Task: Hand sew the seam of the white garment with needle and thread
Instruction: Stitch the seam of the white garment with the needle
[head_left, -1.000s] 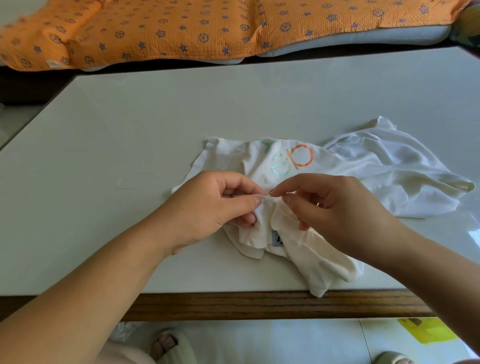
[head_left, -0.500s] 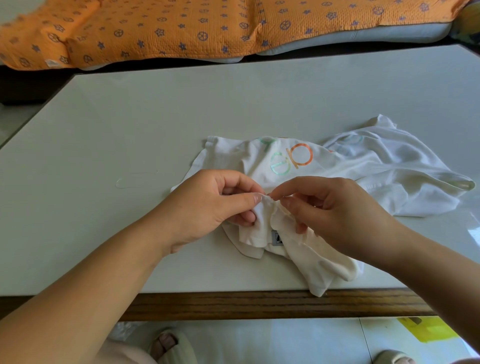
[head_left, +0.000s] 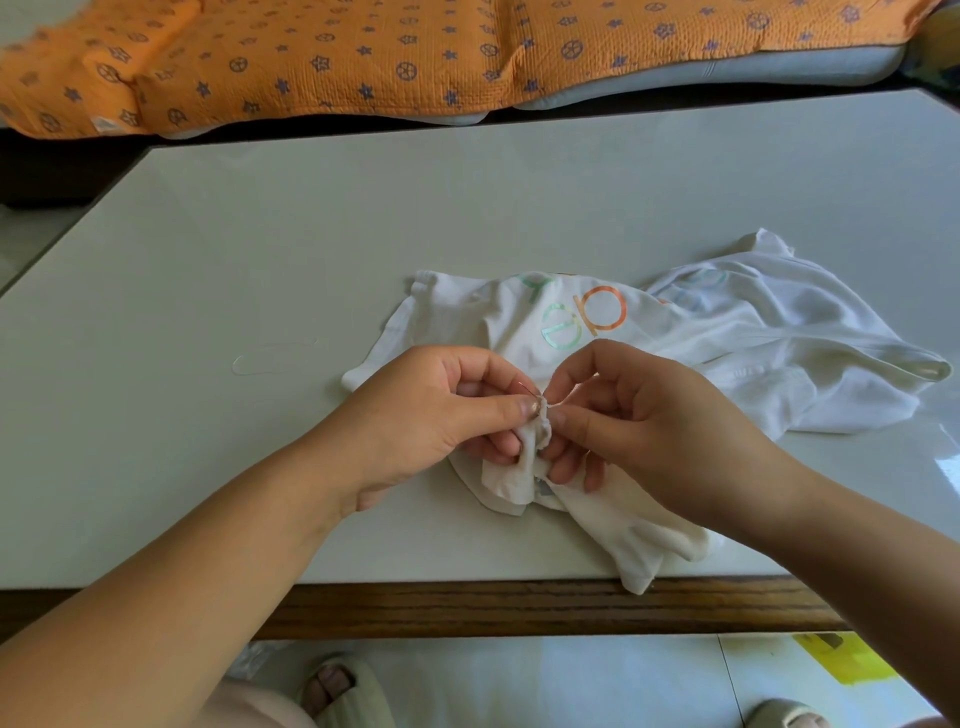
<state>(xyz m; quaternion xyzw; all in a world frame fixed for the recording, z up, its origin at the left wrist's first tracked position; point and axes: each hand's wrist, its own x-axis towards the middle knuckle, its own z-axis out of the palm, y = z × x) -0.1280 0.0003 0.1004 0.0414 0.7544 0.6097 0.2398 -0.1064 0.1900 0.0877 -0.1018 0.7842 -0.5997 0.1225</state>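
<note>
— What lies farthest left on the table (head_left: 260, 234)?

— A loose loop of pale thread (head_left: 270, 358), flat on the bare top and well apart from the cloth.

— And the person's left hand (head_left: 441, 415)?

— Its fingers are curled. The thumb and forefinger pinch a gathered bit of seam (head_left: 541, 423) on the white garment (head_left: 727, 353), and the lower fingers are tucked under the fold. A thin reddish sliver (head_left: 525, 388) shows just above the thumb tip. It may be the needle, but it is too fine to be sure.

— The right hand (head_left: 649, 431)?

— It meets the left at that same bunched seam, with its thumb and forefinger closed on the cloth from the other side. The remaining fingers are bent loosely beneath. Whether it also grips the needle cannot be told.

— Where is the garment itself?

— On the near half of the table. It is crumpled, with orange and green lettering (head_left: 582, 317) facing up behind the hands. Most of it spreads to the right, and one corner hangs over the wooden front edge (head_left: 467, 608).

— Anything further right?

— A yellow sheet (head_left: 847, 660) on the floor. An orange patterned cover (head_left: 363, 57) runs along the back.
</note>
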